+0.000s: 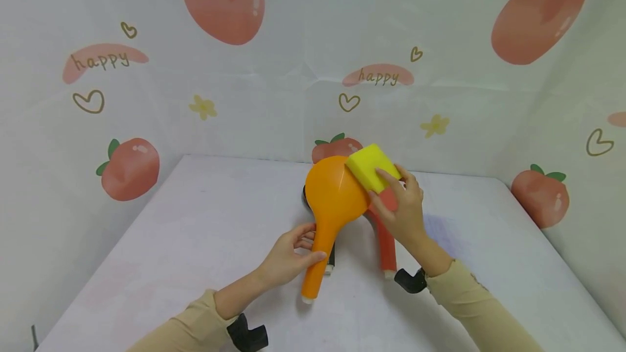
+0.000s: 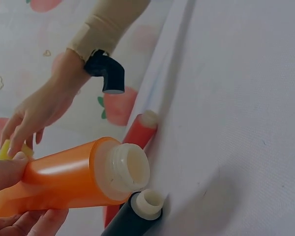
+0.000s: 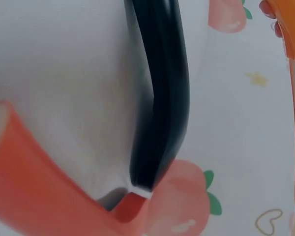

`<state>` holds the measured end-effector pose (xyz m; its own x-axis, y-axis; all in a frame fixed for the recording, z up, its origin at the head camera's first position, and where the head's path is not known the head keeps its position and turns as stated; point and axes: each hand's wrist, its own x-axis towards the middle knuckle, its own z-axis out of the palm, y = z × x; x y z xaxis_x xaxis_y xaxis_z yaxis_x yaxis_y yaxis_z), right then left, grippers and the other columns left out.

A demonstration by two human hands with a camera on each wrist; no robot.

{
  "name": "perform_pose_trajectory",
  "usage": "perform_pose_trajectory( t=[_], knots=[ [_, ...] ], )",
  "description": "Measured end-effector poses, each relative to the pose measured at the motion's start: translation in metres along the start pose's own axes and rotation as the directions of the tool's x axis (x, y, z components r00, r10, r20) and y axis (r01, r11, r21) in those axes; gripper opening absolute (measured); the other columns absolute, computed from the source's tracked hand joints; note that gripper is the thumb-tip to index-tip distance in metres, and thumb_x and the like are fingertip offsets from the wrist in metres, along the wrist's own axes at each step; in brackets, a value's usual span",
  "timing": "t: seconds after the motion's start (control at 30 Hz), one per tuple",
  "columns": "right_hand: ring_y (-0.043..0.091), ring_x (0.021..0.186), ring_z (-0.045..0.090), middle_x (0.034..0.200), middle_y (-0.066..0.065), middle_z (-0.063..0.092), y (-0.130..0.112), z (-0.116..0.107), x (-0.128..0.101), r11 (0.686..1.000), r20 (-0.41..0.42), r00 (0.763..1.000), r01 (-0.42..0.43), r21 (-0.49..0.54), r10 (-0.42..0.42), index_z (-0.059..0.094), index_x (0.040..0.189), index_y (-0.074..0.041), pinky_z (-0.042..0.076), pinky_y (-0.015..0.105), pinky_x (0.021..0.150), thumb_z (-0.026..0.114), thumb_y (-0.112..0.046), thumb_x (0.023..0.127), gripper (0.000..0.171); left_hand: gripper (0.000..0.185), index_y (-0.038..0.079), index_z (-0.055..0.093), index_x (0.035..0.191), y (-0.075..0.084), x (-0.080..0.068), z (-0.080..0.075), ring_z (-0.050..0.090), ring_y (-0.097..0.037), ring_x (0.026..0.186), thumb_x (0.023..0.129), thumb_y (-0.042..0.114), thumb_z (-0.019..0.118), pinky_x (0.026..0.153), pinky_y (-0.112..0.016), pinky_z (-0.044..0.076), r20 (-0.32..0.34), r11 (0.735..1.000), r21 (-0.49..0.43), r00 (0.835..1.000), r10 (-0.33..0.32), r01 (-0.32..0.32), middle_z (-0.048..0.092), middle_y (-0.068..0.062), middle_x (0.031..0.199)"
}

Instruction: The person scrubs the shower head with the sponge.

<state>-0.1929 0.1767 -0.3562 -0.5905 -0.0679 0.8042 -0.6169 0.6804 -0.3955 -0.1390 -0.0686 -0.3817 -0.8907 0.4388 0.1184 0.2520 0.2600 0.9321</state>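
Squarely before you, the orange shower head point(image 1: 334, 194) hangs over the middle of a white table point(image 1: 205, 232), its round head uppermost and its handle slanting down toward you and to the left. Your left hand point(image 1: 288, 257) grips the handle, thumb across the near side and fingers curled behind. The left-wrist view looks onto the handle's pale threaded end — raised off the tabletop. Your right hand point(image 1: 403, 208) pinches a yellow sponge point(image 1: 369, 167) between thumb and fingers, its edge set against the upper right of the orange head.

Behind the orange piece you have two more shower heads on the table: a red one point(image 1: 383, 243) to the right, below your right hand, and a black one point(image 3: 167, 73), largely hidden from the head view. The right-wrist view brings those two close together — whether they touch, you cannot tell. Your beige sleeves point(image 1: 186, 327) end at the wrists, beside black curved fittings point(image 1: 249, 335). Beyond the table's far edge, you face a pale backdrop point(image 1: 274, 91) printed with red fruit, hearts, yellow flowers and the word "happy."
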Motion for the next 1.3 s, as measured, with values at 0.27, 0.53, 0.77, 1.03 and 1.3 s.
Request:
perform_pose_trajectory(
  t=[0.27, 0.53, 0.77, 1.03, 1.3],
  knots=[
    [0.043, 0.115, 0.042, 0.129, 0.031, 0.045, -0.006, 0.001, 0.003, 0.995, 0.044, 0.994, 0.1, 0.019, -0.101, 0.062, 0.118, -0.008, 0.029, 0.049, 0.082, 0.067, -0.023, 0.085, 0.037, 0.056, -0.001, 0.047, 0.13, -0.001, 0.0, 0.004, 0.058, -0.023, 0.094, 0.084, 0.022, 0.07, 0.077, -0.022, 0.054, 0.005, 1.0, 0.0, 1.0, 0.014, -0.014, 0.059, -0.014, 0.111],
    [0.044, 0.109, 0.043, 0.127, 0.032, 0.045, -0.001, 0.0, 0.015, 0.999, -0.011, 1.0, 0.025, -0.032, -0.025, 0.063, 0.116, -0.008, 0.028, 0.051, 0.08, 0.075, -0.007, 0.074, 0.044, 0.055, 0.001, 0.048, 0.129, -0.003, 0.0, 0.006, 0.058, -0.025, 0.094, 0.083, 0.021, 0.07, 0.074, -0.017, 0.053, 0.013, 0.999, 0.003, 0.999, 0.037, -0.037, 0.059, -0.015, 0.111],
    [0.044, 0.112, 0.043, 0.128, 0.03, 0.045, -0.01, 0.005, 0.015, 0.993, 0.077, 0.991, 0.115, -0.03, -0.113, 0.063, 0.118, -0.01, 0.028, 0.047, 0.079, 0.074, -0.011, 0.074, 0.045, 0.055, 0.0, 0.048, 0.129, -0.005, 0.0, 0.009, 0.06, -0.025, 0.093, 0.083, 0.02, 0.07, 0.073, -0.017, 0.054, 0.02, 0.999, -0.003, 0.999, 0.05, -0.05, 0.06, -0.015, 0.111],
    [0.042, 0.108, 0.043, 0.127, 0.029, 0.045, -0.011, 0.004, 0.022, 0.997, 0.048, 0.998, 0.053, -0.05, -0.051, 0.064, 0.116, -0.01, 0.026, 0.046, 0.077, 0.074, -0.011, 0.076, 0.041, 0.057, -0.001, 0.048, 0.13, -0.004, -0.002, 0.01, 0.06, -0.024, 0.092, 0.082, 0.02, 0.071, 0.073, -0.02, 0.056, 0.018, 0.999, -0.015, 0.999, 0.03, -0.03, 0.06, -0.015, 0.111],
    [0.042, 0.105, 0.048, 0.124, 0.028, 0.048, -0.026, 0.013, 0.009, 0.943, 0.146, 0.936, 0.33, -0.052, -0.32, 0.065, 0.115, -0.015, 0.036, 0.05, 0.076, 0.067, -0.022, 0.08, 0.036, 0.058, -0.004, 0.046, 0.13, -0.006, -0.001, 0.012, 0.062, -0.028, 0.092, 0.083, 0.019, 0.071, 0.072, -0.02, 0.057, 0.016, 0.997, -0.006, 0.997, 0.072, -0.072, 0.061, -0.018, 0.11]
  ],
)
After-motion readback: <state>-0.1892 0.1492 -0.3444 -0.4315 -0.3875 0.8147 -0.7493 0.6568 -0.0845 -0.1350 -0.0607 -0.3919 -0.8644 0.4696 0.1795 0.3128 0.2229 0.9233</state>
